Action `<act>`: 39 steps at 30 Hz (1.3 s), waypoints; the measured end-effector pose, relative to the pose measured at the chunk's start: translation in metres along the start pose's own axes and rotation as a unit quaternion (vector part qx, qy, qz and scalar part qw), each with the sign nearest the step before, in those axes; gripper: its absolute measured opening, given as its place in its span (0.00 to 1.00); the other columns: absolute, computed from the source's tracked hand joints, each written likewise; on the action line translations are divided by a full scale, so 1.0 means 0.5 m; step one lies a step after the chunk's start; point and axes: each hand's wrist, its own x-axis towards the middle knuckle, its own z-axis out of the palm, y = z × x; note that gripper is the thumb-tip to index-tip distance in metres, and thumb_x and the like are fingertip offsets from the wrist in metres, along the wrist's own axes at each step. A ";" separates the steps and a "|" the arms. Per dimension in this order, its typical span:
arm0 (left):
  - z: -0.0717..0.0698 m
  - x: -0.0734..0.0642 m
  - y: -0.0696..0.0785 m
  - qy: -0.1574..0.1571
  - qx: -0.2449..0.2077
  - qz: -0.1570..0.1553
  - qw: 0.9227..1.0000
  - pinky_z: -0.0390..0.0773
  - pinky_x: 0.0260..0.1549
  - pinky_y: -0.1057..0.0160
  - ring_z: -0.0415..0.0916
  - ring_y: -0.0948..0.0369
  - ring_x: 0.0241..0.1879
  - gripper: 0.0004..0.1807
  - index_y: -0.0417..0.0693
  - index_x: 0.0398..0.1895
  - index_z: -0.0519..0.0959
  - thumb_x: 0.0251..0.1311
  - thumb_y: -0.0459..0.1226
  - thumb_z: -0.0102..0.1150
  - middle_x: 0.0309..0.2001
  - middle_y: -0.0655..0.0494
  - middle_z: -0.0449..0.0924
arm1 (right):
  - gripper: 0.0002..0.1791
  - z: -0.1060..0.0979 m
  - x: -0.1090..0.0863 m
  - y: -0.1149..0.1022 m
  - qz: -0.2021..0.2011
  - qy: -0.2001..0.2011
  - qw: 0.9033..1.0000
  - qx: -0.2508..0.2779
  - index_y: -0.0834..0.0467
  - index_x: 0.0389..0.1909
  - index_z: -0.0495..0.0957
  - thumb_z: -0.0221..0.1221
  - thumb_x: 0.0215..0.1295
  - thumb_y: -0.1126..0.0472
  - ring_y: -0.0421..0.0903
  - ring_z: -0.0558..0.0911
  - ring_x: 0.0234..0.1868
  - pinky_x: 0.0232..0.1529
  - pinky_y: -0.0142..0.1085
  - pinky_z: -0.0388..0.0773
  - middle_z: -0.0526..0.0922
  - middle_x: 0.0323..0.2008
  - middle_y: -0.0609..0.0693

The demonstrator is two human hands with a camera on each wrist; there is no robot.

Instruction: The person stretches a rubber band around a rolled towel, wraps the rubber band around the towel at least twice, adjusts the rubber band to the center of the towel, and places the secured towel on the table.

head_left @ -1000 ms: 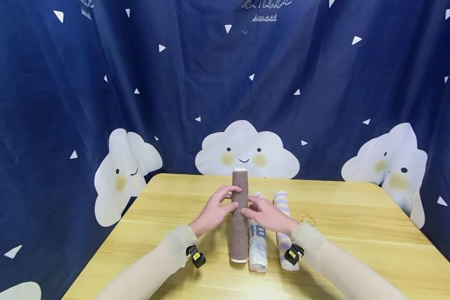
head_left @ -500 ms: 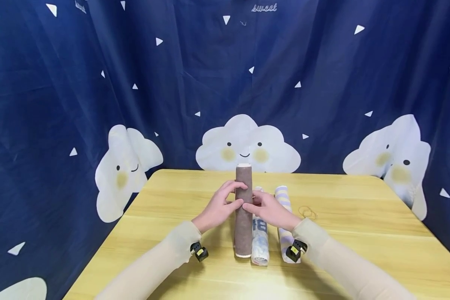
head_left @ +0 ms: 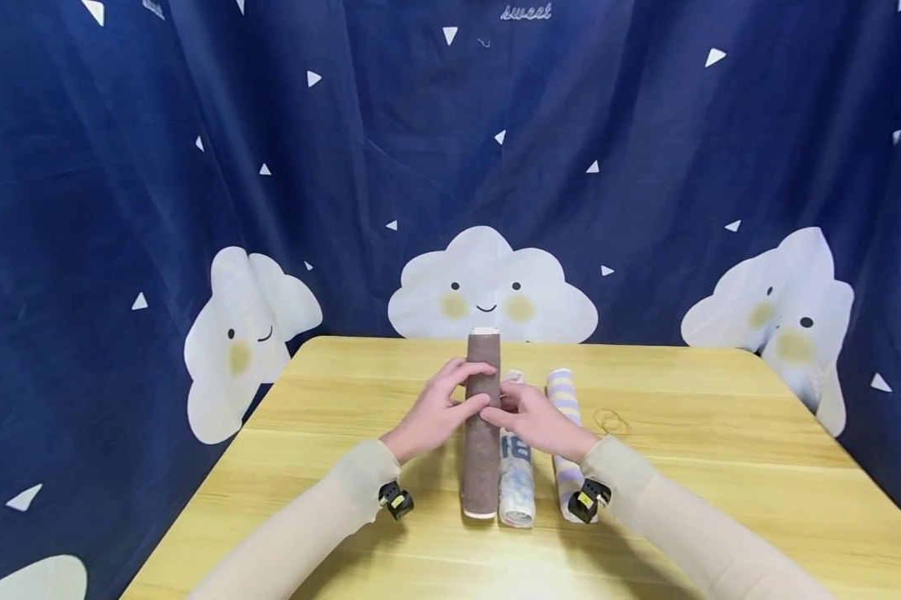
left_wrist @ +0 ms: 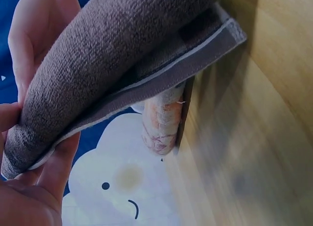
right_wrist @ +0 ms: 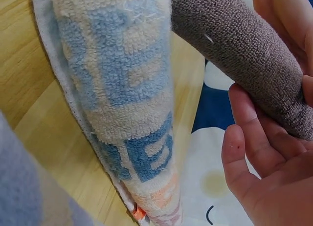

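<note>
A brown rolled towel (head_left: 483, 471) is held between both hands. My left hand (head_left: 441, 408) grips it from the left, fingers across the top and thumb on the near face. From the other side my right hand (head_left: 543, 423) holds it too, its thumb tip close to the left thumb. In the left wrist view the towel's loose hemmed edge (left_wrist: 195, 59) hangs away from the roll. My right fingers (right_wrist: 254, 133) lie along its underside in the right wrist view. Beside it on the table is a white-and-blue rolled towel (head_left: 517, 492) with printed characters.
A striped lilac-and-cream rolled towel (head_left: 563, 398) lies farther right, partly under my right forearm. Thin yellowish rubber bands (head_left: 612, 422) lie to the right of that roll on the wooden table (head_left: 690, 467). A dark blue curtain (head_left: 360, 167) with clouds hangs behind the table.
The thumbs have come closer together on the brown towel, the left one reaching farther over it. Both hands keep their hold. The head view has tilted down slightly.
</note>
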 end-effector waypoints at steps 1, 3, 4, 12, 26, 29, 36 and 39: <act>0.001 0.002 -0.008 0.004 0.007 0.001 1.000 0.76 0.40 0.60 0.71 0.58 0.48 0.19 0.53 0.56 0.73 0.60 0.35 0.57 0.51 0.56 0.70 | 0.20 0.000 0.000 -0.002 -0.003 -0.003 1.000 0.002 0.57 0.55 0.71 0.55 0.64 0.53 0.43 0.82 0.42 0.42 0.35 0.77 0.83 0.41 0.52; 0.005 0.006 -0.026 0.008 0.018 0.001 1.000 0.76 0.37 0.62 0.71 0.61 0.45 0.19 0.58 0.55 0.73 0.60 0.38 0.57 0.50 0.60 0.70 | 0.20 -0.001 -0.001 -0.005 -0.007 -0.008 1.000 0.008 0.58 0.56 0.71 0.55 0.65 0.55 0.43 0.82 0.42 0.42 0.35 0.77 0.83 0.42 0.54; 0.007 0.007 -0.036 0.008 0.020 0.002 1.000 0.76 0.36 0.63 0.71 0.62 0.44 0.19 0.60 0.55 0.73 0.60 0.39 0.57 0.50 0.61 0.70 | 0.20 -0.001 -0.002 -0.006 -0.007 -0.010 1.000 0.008 0.58 0.56 0.71 0.55 0.65 0.55 0.43 0.82 0.42 0.42 0.35 0.77 0.83 0.42 0.53; 0.013 -0.001 -0.066 -0.013 0.006 -0.025 1.000 0.78 0.34 0.66 0.71 0.63 0.44 0.22 0.69 0.58 0.69 0.60 0.46 0.56 0.50 0.64 0.69 | 0.20 0.007 -0.015 -0.012 0.013 -0.017 1.000 -0.006 0.52 0.56 0.71 0.54 0.65 0.52 0.42 0.82 0.42 0.43 0.34 0.77 0.83 0.40 0.49; -0.019 0.005 0.003 0.009 -0.011 -0.007 1.000 0.79 0.31 0.66 0.72 0.58 0.43 0.22 0.52 0.57 0.71 0.58 0.33 0.58 0.50 0.55 0.70 | 0.17 -0.029 -0.033 -0.033 -0.002 -0.022 0.999 -0.047 0.59 0.53 0.71 0.52 0.67 0.58 0.52 0.82 0.35 0.41 0.46 0.77 0.83 0.35 0.53; -0.023 0.007 0.001 0.014 -0.014 -0.006 1.000 0.79 0.31 0.64 0.72 0.58 0.43 0.22 0.52 0.56 0.72 0.57 0.33 0.59 0.50 0.55 0.70 | 0.17 -0.058 -0.053 -0.038 -0.008 -0.007 0.997 -0.073 0.59 0.53 0.73 0.53 0.66 0.56 0.45 0.82 0.33 0.39 0.38 0.78 0.83 0.36 0.51; -0.035 -0.006 -0.009 0.014 -0.016 -0.018 1.000 0.79 0.32 0.61 0.70 0.58 0.44 0.23 0.52 0.56 0.72 0.55 0.32 0.61 0.49 0.55 0.71 | 0.15 -0.131 -0.097 -0.025 0.013 0.014 0.995 -0.099 0.58 0.49 0.76 0.52 0.66 0.54 0.45 0.82 0.34 0.38 0.34 0.78 0.82 0.38 0.52; -0.036 -0.009 -0.012 0.013 -0.019 -0.021 1.000 0.79 0.32 0.62 0.70 0.58 0.44 0.23 0.51 0.56 0.72 0.55 0.32 0.61 0.49 0.55 0.71 | 0.15 -0.163 -0.119 -0.017 0.027 0.024 0.993 -0.117 0.58 0.49 0.76 0.52 0.66 0.54 0.46 0.82 0.35 0.37 0.33 0.78 0.83 0.38 0.53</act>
